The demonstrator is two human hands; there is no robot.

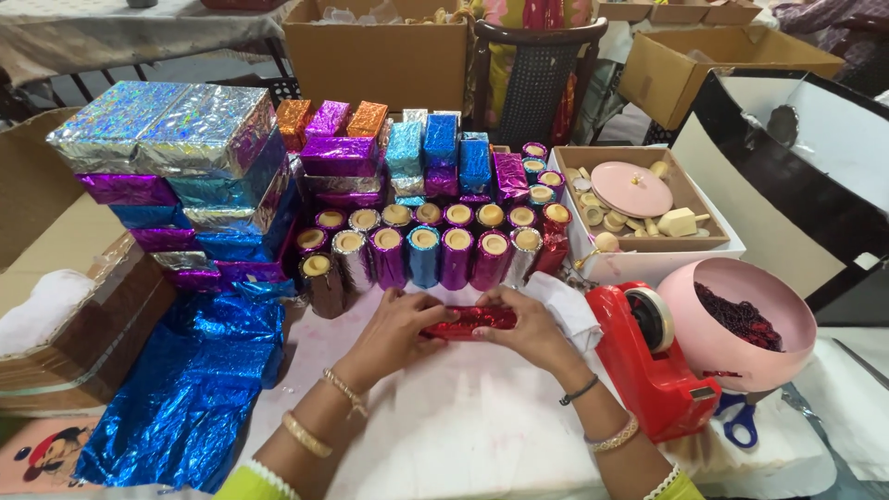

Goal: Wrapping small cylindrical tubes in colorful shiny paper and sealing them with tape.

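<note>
1. Your left hand (396,326) lies palm down on the white table cover (463,426), wrist bent inward, fingers curled over the left end of the red foil roll (470,320) and pinching it.
2. Your right hand (530,326) mirrors it from the right, fingers closed over the roll's right end, thumb tucked toward the middle.
3. The red foil roll lies on its side between both hands, near the middle of the table, just on the near side of the upright tubes.
4. Both forearms come in from the near edge and angle toward each other; bangles sit on each wrist.
5. Just beyond your hands stand rows of foil-wrapped tubes (435,250), purple, blue, silver and red, open tops up.
6. To the far left, foil-wrapped boxes (185,157) are stacked; a crumpled blue foil sheet (194,389) lies near left.
7. On the right sits a red tape dispenser (653,361), touching a pink bowl (741,370) that holds dark red bits.
8. Blue-handled scissors (739,421) lie under the bowl's near side.
</note>
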